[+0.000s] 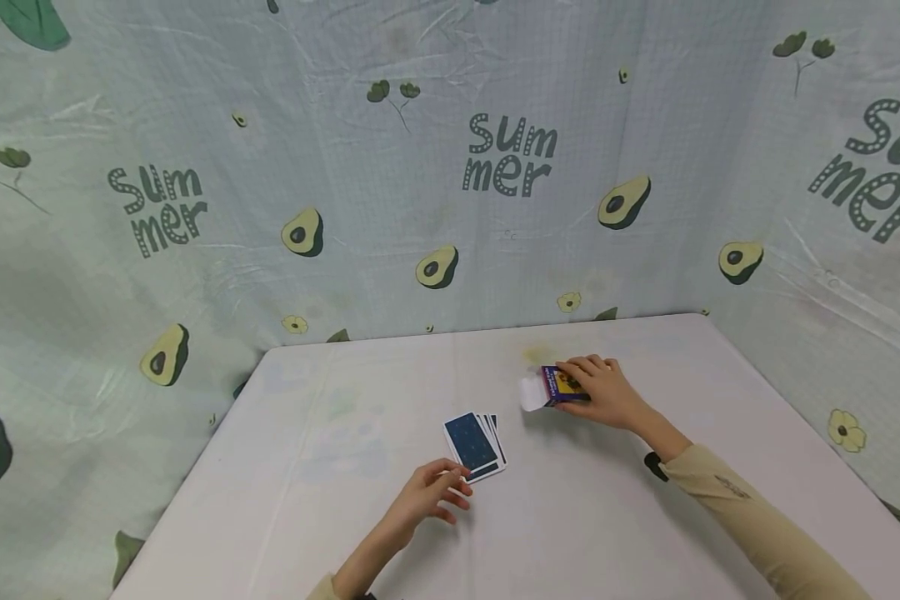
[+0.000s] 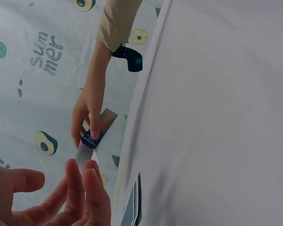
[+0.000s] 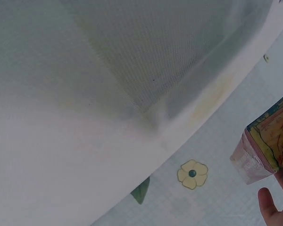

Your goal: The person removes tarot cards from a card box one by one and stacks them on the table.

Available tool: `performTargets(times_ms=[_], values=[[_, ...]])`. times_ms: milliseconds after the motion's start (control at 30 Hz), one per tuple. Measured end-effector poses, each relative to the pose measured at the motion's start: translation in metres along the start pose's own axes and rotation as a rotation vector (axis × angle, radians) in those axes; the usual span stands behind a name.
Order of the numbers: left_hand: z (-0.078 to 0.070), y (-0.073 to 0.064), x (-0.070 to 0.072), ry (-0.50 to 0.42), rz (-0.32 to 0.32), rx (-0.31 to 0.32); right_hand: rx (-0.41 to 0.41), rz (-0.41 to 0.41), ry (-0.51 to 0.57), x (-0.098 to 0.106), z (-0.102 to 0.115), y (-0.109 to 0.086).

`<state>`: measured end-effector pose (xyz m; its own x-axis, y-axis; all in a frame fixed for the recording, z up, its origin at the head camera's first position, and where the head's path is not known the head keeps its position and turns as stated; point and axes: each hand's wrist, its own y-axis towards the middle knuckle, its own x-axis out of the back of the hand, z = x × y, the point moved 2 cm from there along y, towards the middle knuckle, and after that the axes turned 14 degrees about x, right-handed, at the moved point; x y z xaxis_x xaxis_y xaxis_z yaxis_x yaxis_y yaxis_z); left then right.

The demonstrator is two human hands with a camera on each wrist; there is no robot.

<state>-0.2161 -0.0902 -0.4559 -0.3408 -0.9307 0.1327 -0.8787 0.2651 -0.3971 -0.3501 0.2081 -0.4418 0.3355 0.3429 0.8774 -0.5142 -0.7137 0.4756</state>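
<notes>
A small stack of playing cards (image 1: 474,442) with dark blue backs lies slightly fanned on the table. By its near left edge is my left hand (image 1: 427,493), fingers loosely bent and nothing held. In the left wrist view, that hand (image 2: 70,197) stands beside the cards (image 2: 132,207), seen nearly edge-on. Farther back and to the right, my right hand (image 1: 606,395) grips a purple and yellow card box (image 1: 564,383). The box's white flap sticks out to the left. In the right wrist view, the card box (image 3: 273,136) is cut off by the frame edge.
A white cloth covers the table (image 1: 330,500). Behind it hangs a pale curtain (image 1: 375,200) printed with avocados, flowers and lettering. A dark wrist strap (image 1: 655,466) shows at my right cuff.
</notes>
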Motion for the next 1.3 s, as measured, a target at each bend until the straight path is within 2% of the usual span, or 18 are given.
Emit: performTargets(times_ms=[533,1100,1300], values=[[0.006,-0.001,-0.015,0.011,0.069,0.011,-0.037,0.131,-0.043,-0.017,0.004,0.011],[0.002,0.0,-0.012,0.017,0.084,0.006,-0.096,0.219,-0.029,-0.028,0.007,0.016],[0.002,0.0,-0.012,0.016,0.087,0.012,-0.103,0.228,-0.012,-0.029,0.01,0.016]])
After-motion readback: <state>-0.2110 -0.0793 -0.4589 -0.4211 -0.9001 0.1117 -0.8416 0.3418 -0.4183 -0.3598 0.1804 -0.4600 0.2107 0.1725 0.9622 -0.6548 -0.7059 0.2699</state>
